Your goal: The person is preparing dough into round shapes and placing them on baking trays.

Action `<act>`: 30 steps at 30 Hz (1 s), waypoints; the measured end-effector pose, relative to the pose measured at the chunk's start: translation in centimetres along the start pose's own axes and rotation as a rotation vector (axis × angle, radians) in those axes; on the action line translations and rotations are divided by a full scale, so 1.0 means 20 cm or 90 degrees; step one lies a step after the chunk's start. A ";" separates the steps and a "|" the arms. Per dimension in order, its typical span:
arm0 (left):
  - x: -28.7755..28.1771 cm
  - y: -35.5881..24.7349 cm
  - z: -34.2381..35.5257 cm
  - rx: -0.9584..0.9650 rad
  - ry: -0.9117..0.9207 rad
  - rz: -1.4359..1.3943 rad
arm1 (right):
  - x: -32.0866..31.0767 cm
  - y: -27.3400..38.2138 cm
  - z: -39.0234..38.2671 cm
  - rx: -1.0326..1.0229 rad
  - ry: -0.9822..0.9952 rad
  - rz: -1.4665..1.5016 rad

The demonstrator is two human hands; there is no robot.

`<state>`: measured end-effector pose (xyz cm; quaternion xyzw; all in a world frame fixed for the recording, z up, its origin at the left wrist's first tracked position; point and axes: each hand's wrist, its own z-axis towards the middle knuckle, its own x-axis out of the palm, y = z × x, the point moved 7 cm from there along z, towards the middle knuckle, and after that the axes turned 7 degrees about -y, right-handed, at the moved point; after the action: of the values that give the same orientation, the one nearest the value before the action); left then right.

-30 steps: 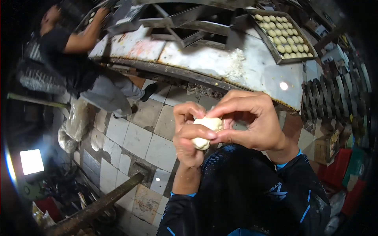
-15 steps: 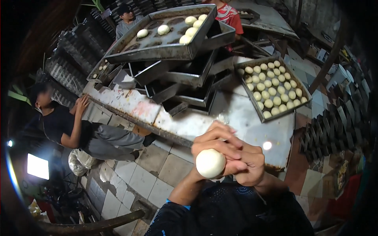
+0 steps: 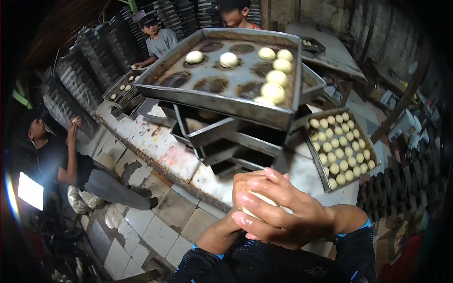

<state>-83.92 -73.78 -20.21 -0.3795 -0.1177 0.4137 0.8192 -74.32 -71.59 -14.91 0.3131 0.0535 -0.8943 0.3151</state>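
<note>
A pale, smooth dough ball is cupped between my two hands in front of my chest, mostly covered by fingers. My right hand wraps over it from the right with its fingers curled. On the ball's other side, my left hand closes round it, partly hidden behind the right. Beyond them, a metal tray tops a crooked stack. Several dough balls line its right side, and two single ones sit farther left on the stained bottom.
Right of the stack, another tray holds rows of dough balls. Beneath is a pale worktable. A container of white powder stands left of the stack. One person stands at left; two more are behind the table.
My hands have closed over the dough ball, which showed whole before. The view has shifted, so the tray stack appears lower and larger. The person at left has raised their hands.
</note>
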 end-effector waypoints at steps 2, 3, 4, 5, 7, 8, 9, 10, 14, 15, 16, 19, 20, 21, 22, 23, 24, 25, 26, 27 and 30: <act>-0.08 0.10 0.08 -0.126 0.014 -0.134 | 0.05 -0.04 0.16 -0.098 0.060 -0.097; -0.14 0.17 0.09 -0.257 0.030 -0.245 | 0.07 -0.09 0.24 -0.112 0.066 -0.094; -0.22 0.17 0.08 -0.106 0.054 -0.184 | 0.08 -0.15 0.32 -0.093 0.089 -0.028; -0.28 0.19 0.08 0.042 0.088 -0.132 | 0.09 -0.23 0.39 -0.060 0.113 0.026; -0.36 0.15 0.23 -0.214 0.218 -0.254 | 0.06 -0.42 0.58 0.037 0.057 0.101; -0.46 0.13 0.26 -0.246 0.178 -0.264 | 0.05 -0.53 0.70 0.053 0.072 0.078; -0.56 0.12 0.27 -0.190 0.142 -0.179 | 0.04 -0.63 0.80 0.059 0.041 0.040; -0.60 0.15 0.27 -0.151 0.111 -0.174 | 0.06 -0.75 0.86 0.135 0.000 0.071; -0.61 0.26 0.34 -0.145 0.164 -0.154 | 0.40 -1.16 0.74 0.134 0.260 -0.099; -0.60 0.30 0.33 -0.209 0.206 -0.165 | 0.50 -1.18 0.65 0.141 0.357 -0.105; -0.61 0.32 0.34 -0.181 0.213 -0.157 | 0.52 -1.23 0.59 0.173 0.446 -0.094; -0.64 0.33 0.33 -0.160 0.215 -0.124 | 0.42 -1.22 0.75 0.290 0.492 -0.140; -0.63 0.32 0.35 -0.093 0.201 -0.097 | 0.33 -1.24 0.79 0.219 0.402 -0.176; -0.63 0.33 0.35 -0.095 0.178 -0.113 | 0.23 -1.22 0.84 0.218 0.313 -0.193; -0.62 0.34 0.35 -0.070 0.149 -0.119 | 0.16 -1.25 0.84 0.231 0.393 -0.258; -0.62 0.33 0.35 -0.045 0.115 -0.116 | 0.09 -1.26 0.82 0.238 0.471 -0.316; -0.62 0.36 0.32 -0.147 0.115 -0.130 | 0.06 -1.26 0.77 0.339 0.591 -0.339; -0.61 0.36 0.32 -0.167 0.086 -0.134 | 0.02 -1.25 0.68 0.438 0.708 -0.359; -0.63 0.34 0.32 -0.121 0.075 -0.096 | 0.02 -1.22 0.65 0.394 0.716 -0.349; -0.64 0.32 0.32 -0.074 0.064 -0.056 | 0.02 -1.21 0.60 0.437 0.681 -0.364; -0.59 0.33 0.28 -0.080 -0.056 -0.082 | 0.00 -1.20 0.50 0.498 0.581 -0.417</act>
<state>-98.10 -77.51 -19.74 -0.4034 -0.2036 0.3681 0.8126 -93.88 -55.42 -9.46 0.7173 -0.0540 -0.6755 -0.1619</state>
